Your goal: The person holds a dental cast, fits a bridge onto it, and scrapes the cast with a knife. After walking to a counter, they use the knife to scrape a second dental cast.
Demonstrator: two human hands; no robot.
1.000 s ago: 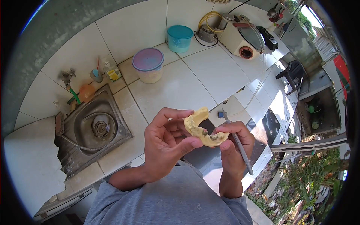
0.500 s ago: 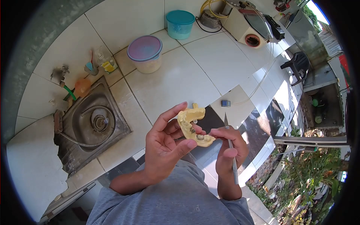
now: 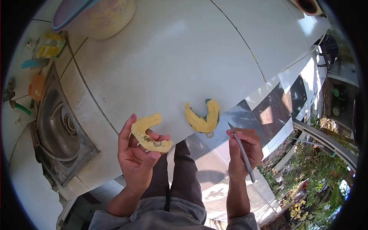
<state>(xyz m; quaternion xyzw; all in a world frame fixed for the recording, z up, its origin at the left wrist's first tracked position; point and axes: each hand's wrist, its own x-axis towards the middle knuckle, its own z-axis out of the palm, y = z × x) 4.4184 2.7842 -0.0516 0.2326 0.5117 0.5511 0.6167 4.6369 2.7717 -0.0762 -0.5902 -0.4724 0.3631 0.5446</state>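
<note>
A pale yellow horseshoe-shaped cast (image 3: 140,128) with grey metal-like patches on it rests in my left hand (image 3: 135,161), its fingers curled round from below and the thumb near its lower end. My right hand (image 3: 247,151) grips a thin grey pointed tool (image 3: 243,157), tip up and to the left. Between my hands and farther forward, a dark green horseshoe-shaped tray filled with yellow material (image 3: 203,122) lies at the edge of the white tiled counter (image 3: 165,65). The cast and the tool are apart.
At the left is a metal sink (image 3: 63,126) with a green hose (image 3: 23,109) beside it. A lidded tub (image 3: 107,19) stands at the upper left, near a yellow-labelled bottle (image 3: 49,50). Tiled floor and plants (image 3: 322,180) lie to the right.
The view has shifted down and closer to the counter. My hands have moved apart, the tool now away from the cast. The yellow-filled tray has come into view.
</note>
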